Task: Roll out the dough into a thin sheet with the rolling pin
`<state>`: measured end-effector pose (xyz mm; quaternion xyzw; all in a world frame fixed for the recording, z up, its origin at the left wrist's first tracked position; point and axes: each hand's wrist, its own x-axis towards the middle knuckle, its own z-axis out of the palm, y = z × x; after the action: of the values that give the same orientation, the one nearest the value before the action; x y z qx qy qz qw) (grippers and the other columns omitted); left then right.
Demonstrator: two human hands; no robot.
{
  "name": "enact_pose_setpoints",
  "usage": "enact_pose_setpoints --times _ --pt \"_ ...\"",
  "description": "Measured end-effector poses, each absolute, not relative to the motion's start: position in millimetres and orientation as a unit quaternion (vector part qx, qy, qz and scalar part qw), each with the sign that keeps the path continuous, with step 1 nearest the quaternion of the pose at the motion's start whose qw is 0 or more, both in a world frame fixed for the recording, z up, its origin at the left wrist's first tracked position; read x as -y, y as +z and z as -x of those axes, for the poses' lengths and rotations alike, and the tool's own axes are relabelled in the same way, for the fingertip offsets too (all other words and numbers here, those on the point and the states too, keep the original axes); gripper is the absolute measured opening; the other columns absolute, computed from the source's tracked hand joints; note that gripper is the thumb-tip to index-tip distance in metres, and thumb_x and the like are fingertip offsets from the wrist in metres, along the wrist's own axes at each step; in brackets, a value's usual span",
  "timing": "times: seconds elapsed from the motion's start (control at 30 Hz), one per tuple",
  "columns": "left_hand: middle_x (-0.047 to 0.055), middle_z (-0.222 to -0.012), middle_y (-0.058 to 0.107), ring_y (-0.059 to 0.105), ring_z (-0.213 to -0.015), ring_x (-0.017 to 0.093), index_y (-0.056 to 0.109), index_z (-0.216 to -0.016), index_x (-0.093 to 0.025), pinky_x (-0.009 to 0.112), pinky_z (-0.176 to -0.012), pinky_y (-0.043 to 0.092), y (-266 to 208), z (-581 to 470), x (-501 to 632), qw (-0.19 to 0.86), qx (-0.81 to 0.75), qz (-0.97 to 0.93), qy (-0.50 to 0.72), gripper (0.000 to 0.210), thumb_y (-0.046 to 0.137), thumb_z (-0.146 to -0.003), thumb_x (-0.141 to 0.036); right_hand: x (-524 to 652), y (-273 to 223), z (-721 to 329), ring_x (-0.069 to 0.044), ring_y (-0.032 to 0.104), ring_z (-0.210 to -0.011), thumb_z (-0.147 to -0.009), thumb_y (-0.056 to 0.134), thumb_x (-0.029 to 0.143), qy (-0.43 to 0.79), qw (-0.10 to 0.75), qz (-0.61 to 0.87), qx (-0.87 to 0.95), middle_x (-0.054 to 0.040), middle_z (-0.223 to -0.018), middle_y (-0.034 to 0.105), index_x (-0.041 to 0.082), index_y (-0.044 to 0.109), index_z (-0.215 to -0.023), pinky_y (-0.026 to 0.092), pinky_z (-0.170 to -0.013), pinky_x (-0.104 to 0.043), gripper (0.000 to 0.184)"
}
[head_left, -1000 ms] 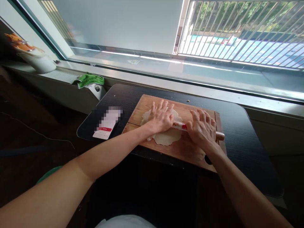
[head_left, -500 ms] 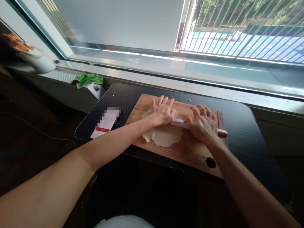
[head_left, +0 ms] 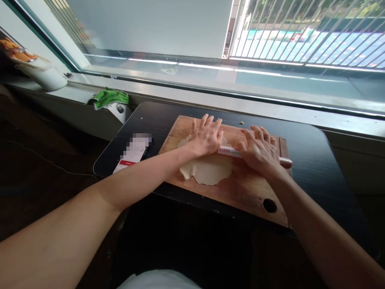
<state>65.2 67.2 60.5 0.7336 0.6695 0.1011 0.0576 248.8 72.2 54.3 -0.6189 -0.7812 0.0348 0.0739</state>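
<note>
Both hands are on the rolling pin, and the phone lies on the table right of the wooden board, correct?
Not quite: the head view shows the phone on the table left of the wooden board. The left hand and right hand are both on the rolling pin.

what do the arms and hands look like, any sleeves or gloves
The left arm and right arm are bare as far as they show: no sleeves, no watch. The left hand and right hand wear no gloves, and no rings show on the fingers. A pale garment shows at the bottom edge.
</note>
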Motion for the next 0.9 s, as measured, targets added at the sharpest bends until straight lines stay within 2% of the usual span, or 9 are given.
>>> enact_pose_setpoints --times 0.2,0.33,0.43,0.67,0.9 --pt "0.010 -0.163 0.040 0.018 -0.157 0.028 0.039 -0.156 -0.023 0.059 -0.127 0.010 64.2 -63.9 -118.4 0.025 -0.695 -0.708 0.125 0.056 0.033 -0.101 -0.032 -121.5 63.8 -238.1 -0.038 0.030 -0.148 -0.095 0.039 0.044 0.082 0.065 0.681 0.725 -0.0200 -0.161 0.037 0.015 0.046 -0.150 0.028 -0.118 -0.058 0.063" --pt "0.008 -0.163 0.040 0.022 -0.156 0.030 0.038 -0.157 -0.025 0.060 -0.126 0.014 56.7 -61.5 -76.8 0.049 -0.676 -0.726 0.120 0.057 0.031 -0.102 -0.035 -75.0 57.6 -244.3 -0.034 0.031 -0.148 -0.099 0.030 0.046 0.056 0.065 0.635 0.768 -0.0149 -0.160 0.041 0.021 0.050 -0.148 0.030 -0.118 -0.057 0.059" --pt "0.009 -0.163 0.039 0.020 -0.156 0.032 0.038 -0.157 -0.024 0.060 -0.126 0.012 55.7 -62.0 -59.2 0.038 -0.659 -0.742 0.121 0.057 0.033 -0.102 -0.037 -57.8 53.9 -248.3 -0.034 0.029 -0.149 -0.100 0.028 0.045 0.026 0.067 0.614 0.786 -0.0138 -0.158 0.044 0.022 0.054 -0.145 0.028 -0.119 -0.057 0.057" --pt "0.012 -0.160 0.043 0.018 -0.156 0.028 0.040 -0.155 -0.020 0.059 -0.127 0.010 65.3 -64.3 -120.8 0.017 -0.692 -0.709 0.136 0.056 0.033 -0.101 -0.031 -118.9 65.5 -238.0 -0.036 0.027 -0.150 -0.097 0.037 0.044 0.046 0.083 0.668 0.738 -0.0191 -0.161 0.037 0.015 0.047 -0.149 0.027 -0.119 -0.057 0.061" --pt "0.009 -0.162 0.040 0.022 -0.156 0.029 0.040 -0.155 -0.023 0.059 -0.126 0.015 57.1 -60.7 -66.7 0.044 -0.661 -0.738 0.126 0.056 0.031 -0.102 -0.035 -61.4 47.5 -251.2 -0.033 0.029 -0.150 -0.100 0.029 0.048 0.024 0.100 0.604 0.791 -0.0114 -0.157 0.045 0.026 0.053 -0.145 0.026 -0.119 -0.057 0.056"
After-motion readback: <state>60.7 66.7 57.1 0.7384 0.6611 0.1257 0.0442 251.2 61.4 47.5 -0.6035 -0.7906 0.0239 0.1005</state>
